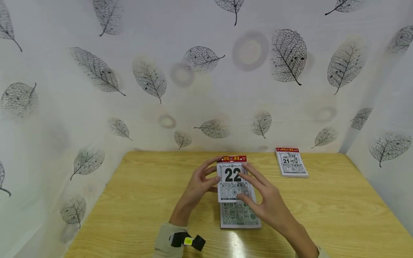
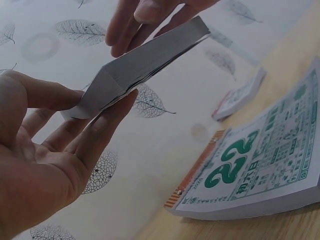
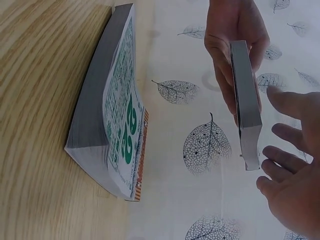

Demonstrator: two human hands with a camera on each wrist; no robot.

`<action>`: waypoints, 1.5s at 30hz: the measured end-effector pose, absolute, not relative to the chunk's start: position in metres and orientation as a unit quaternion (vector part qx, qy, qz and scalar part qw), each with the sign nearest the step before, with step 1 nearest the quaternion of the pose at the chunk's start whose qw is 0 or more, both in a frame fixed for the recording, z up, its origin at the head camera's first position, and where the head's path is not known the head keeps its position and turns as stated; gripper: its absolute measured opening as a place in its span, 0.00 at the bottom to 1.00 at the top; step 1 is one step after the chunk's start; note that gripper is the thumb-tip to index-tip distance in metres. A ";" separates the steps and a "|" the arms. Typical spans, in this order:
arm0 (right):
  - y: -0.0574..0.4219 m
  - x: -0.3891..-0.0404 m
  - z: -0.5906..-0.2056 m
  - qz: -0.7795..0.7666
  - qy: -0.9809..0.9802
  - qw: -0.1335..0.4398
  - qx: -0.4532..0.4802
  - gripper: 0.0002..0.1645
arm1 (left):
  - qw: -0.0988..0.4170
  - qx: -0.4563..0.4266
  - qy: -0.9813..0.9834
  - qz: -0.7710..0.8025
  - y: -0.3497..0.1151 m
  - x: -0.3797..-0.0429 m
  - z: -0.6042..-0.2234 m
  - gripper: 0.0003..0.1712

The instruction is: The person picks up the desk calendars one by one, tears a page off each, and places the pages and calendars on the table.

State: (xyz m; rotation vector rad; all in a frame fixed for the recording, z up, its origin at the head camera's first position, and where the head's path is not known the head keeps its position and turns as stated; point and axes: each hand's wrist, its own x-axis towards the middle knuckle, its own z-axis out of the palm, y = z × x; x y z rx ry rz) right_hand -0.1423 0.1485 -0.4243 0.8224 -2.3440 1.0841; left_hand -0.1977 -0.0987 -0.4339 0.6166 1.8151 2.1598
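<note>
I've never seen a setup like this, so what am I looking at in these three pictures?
No machine is working here: these are a person's two bare hands. The widest picture comes from a camera on the head, looking forward and down. The other two come from cameras on the wrists, one on each.

On the wooden table lie a larger calendar with a green 22 and, farther back on the right, a calendar showing 21.

The left hand grips a small calendar with a black 22, held up off the table. The right hand is beside it, fingers spread.
</note>
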 end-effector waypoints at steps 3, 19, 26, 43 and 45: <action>0.149 -0.143 -0.425 0.381 -0.844 0.212 0.314 0.40 | 0.126 0.214 0.619 0.745 -0.100 -0.198 -0.433 0.35; 0.147 -0.147 -0.426 0.357 -0.824 0.197 0.394 0.31 | 0.127 0.203 0.613 0.753 -0.109 -0.200 -0.434 0.35; 0.149 -0.146 -0.426 0.361 -0.823 0.189 0.395 0.25 | 0.127 0.207 0.608 0.756 -0.107 -0.201 -0.435 0.35; 0.151 -0.145 -0.427 0.371 -0.807 0.209 0.409 0.18 | 0.130 0.203 0.609 0.756 -0.104 -0.202 -0.435 0.35; 0.151 -0.145 -0.427 0.370 -0.807 0.207 0.410 0.16 | 0.128 0.202 0.610 0.755 -0.104 -0.202 -0.436 0.35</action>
